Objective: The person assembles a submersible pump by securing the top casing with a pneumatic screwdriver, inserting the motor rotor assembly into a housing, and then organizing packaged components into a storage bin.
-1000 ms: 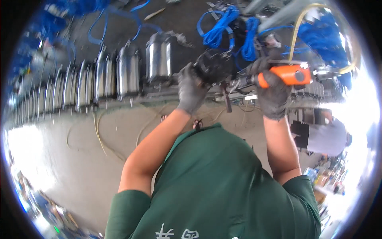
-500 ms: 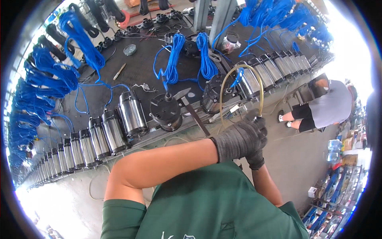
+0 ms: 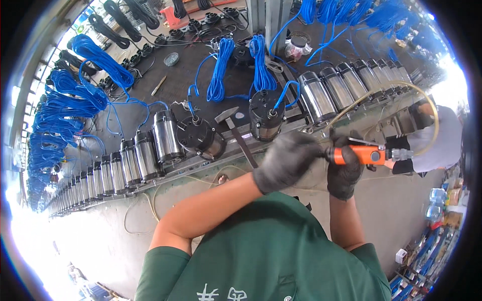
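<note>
Dark workbench (image 3: pixel 186 83) lined with steel cylinders (image 3: pixel 319 98) and blue cable coils (image 3: pixel 221 70), with orange power tool (image 3: pixel 366 154) held in front of its near edge.
Right hand (image 3: pixel 345 173) wrapped around the tool's body; left hand (image 3: pixel 289 159) at its black front end, too blurred to make out any grip. Yellowish hose (image 3: pixel 436 119) looping up from the tool's rear. Hammer (image 3: pixel 237 131) lying between two black-topped motors (image 3: pixel 266 118), handle jutting past the bench edge.

Hammer (image 3: pixel 242 144) bars the gap between cylinders (image 3: pixel 264 116) near the left hand (image 3: pixel 288 159).
</note>
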`<state>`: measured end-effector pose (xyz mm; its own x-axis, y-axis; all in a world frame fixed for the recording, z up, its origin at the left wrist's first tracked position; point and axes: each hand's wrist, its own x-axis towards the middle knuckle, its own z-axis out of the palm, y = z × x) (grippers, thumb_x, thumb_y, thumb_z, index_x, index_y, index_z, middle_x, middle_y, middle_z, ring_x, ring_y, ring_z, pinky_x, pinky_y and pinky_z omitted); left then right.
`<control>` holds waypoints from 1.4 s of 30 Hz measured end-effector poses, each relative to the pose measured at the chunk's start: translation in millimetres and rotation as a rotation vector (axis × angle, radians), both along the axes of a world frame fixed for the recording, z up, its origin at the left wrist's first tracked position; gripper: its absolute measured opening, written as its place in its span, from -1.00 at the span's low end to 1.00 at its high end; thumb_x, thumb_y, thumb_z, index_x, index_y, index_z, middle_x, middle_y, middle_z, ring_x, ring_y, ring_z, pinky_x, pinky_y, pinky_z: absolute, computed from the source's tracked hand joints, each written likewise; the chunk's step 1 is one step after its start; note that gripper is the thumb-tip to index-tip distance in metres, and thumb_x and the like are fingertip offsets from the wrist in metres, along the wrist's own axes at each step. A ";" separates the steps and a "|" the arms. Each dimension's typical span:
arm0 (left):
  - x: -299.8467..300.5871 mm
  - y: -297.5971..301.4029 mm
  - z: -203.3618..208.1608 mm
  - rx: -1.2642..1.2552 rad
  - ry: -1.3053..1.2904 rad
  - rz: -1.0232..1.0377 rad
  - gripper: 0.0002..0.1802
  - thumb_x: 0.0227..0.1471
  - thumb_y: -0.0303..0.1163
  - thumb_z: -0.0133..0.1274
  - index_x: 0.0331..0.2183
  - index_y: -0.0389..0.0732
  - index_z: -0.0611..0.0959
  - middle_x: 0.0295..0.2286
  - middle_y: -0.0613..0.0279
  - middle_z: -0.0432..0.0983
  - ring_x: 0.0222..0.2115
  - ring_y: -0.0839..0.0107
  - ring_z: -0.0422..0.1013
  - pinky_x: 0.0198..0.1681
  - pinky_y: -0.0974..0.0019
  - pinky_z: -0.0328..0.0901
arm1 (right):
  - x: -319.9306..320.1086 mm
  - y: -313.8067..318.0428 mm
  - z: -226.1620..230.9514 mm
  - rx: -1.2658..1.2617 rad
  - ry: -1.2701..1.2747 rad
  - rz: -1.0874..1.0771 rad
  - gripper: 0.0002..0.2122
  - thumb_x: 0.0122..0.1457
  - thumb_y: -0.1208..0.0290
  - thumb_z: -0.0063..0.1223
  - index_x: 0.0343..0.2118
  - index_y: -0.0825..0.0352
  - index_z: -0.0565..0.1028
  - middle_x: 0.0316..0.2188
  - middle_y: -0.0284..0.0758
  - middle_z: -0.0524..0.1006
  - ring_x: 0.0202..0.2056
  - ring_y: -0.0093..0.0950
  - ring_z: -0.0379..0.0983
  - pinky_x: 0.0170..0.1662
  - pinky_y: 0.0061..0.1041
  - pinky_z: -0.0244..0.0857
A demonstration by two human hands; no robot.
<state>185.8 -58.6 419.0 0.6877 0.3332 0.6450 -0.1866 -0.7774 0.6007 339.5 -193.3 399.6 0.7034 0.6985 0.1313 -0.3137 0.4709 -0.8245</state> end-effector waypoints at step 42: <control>-18.4 94.1 -198.4 -0.585 -0.068 0.645 -0.24 -0.27 -0.38 0.42 0.00 -0.28 0.42 -0.13 -0.13 0.38 -0.14 -0.09 0.39 -0.03 -0.01 0.33 | -50.2 209.2 -42.4 -0.112 -0.515 0.622 -0.65 0.03 0.53 0.31 -0.09 0.34 0.51 -0.27 -0.36 0.61 -0.26 -0.51 0.55 -0.08 -0.49 0.47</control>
<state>167.4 35.6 220.6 0.2175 0.9345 0.2817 0.1337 -0.3144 0.9398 289.3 15.8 357.2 0.0532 0.9696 0.2387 -0.0591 0.2417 -0.9685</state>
